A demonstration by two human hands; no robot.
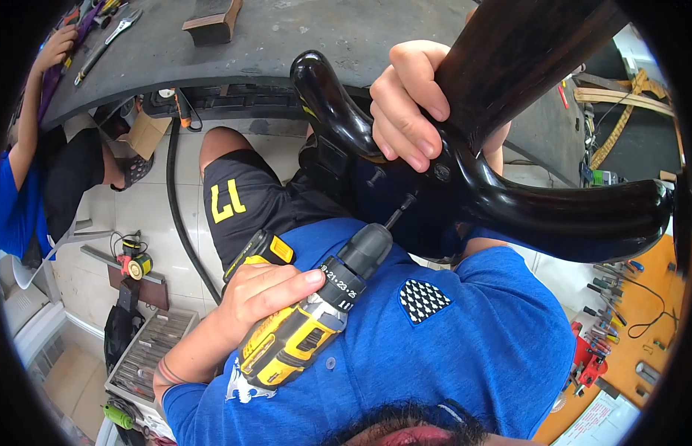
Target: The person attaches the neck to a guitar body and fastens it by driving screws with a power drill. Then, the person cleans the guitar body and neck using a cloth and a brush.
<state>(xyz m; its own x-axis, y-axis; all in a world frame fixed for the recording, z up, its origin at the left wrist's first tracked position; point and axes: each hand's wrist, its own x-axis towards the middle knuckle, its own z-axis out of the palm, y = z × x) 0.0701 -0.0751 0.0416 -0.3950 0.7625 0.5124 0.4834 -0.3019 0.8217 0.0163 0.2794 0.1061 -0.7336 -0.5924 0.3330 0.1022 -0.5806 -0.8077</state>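
Note:
My left hand [268, 293] is wrapped round a yellow and black cordless drill [316, 320], which lies slantwise in front of my blue shirt. Its bit points at the dark underside of a glossy black pedestal base [569, 215] with curved legs and a thick post [524, 59]. At the bit's tip is a small screw [409, 201]; whether it has entered the surface I cannot tell. A second screw-like shape [376, 177] shows nearby, possibly a reflection. My right hand [413, 104] grips the base where post and legs meet, fingers over the near side.
A dark workbench [286, 52] runs across the top, bearing a wooden block [214, 22] and an adjustable wrench [108, 46]. At the left, a co-worker's hand [57, 46] touches something purple. A black hose [176, 201] crosses the floor. Tools line an orange board [621, 334].

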